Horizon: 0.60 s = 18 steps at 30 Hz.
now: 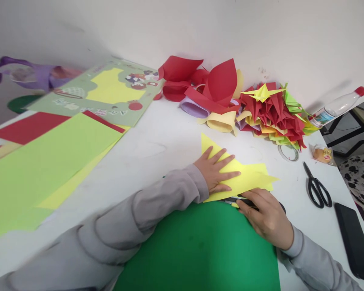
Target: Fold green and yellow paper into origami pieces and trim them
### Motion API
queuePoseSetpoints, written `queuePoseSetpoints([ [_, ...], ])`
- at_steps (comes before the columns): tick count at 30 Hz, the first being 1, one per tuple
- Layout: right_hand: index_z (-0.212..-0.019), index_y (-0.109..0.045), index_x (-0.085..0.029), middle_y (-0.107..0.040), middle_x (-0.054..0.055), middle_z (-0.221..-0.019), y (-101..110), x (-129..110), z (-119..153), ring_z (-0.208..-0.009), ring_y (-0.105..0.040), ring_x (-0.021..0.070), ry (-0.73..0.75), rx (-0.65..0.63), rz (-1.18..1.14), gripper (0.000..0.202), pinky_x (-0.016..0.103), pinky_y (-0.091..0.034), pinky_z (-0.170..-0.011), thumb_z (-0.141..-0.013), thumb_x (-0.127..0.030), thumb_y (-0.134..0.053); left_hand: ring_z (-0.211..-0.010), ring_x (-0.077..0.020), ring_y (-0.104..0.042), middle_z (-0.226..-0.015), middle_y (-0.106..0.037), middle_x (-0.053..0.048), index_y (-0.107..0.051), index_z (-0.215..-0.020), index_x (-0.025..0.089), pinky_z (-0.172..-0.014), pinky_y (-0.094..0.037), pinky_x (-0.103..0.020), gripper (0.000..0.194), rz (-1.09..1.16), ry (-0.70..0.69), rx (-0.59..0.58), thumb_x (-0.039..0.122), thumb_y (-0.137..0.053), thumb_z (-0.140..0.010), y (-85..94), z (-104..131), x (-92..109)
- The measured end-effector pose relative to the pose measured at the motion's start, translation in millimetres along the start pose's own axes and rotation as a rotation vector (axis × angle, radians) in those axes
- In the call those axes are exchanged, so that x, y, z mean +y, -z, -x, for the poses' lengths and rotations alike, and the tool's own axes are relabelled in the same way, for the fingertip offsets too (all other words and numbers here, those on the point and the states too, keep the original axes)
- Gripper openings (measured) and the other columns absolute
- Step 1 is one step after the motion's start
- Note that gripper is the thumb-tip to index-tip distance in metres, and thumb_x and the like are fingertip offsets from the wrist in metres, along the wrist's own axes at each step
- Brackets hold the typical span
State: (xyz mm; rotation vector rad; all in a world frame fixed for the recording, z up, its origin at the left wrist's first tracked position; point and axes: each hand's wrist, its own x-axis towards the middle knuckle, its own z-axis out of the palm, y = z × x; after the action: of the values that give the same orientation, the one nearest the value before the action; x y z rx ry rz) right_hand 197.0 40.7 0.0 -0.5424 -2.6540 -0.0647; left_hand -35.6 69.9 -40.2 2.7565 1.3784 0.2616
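Yellow paper (245, 178) with pointed edges lies at the middle of the white table. My left hand (215, 171) rests flat on it with the fingers spread. At the paper's lower right edge my right hand (265, 216) has its fingers closed round a dark-handled cutting tool (230, 200), whose narrow blade points left along that edge. Part of the tool is hidden by the hand. Green sheet (206, 246) lies in front, below both hands.
Black scissors (318, 190) and a black phone (354, 242) lie at the right, near a tape roll (288, 153) and a wrapped snack (322, 154). Folded paper pieces (273, 113) and a bottle (336, 107) stand behind. Light green sheets (54, 165) cover the left.
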Motion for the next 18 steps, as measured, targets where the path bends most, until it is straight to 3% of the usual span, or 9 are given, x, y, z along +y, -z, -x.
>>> queuePoseSetpoints([
  [18, -0.095, -0.068, -0.014, -0.067, 0.012, -0.09, -0.8, -6.9, -8.0, -0.082, -0.058, 0.0218, 0.02, 0.02, 0.01, 0.012, 0.036, -0.05, -0.066, -0.086, -0.012, -0.059, -0.137, -0.0411, -0.025, -0.153, -0.032, -0.008, -0.041, -0.137, 0.042, -0.104, -0.014, -0.066, 0.057, 0.008, 0.001, 0.022, 0.066, -0.038, -0.085, -2.1, -0.6, -0.1],
])
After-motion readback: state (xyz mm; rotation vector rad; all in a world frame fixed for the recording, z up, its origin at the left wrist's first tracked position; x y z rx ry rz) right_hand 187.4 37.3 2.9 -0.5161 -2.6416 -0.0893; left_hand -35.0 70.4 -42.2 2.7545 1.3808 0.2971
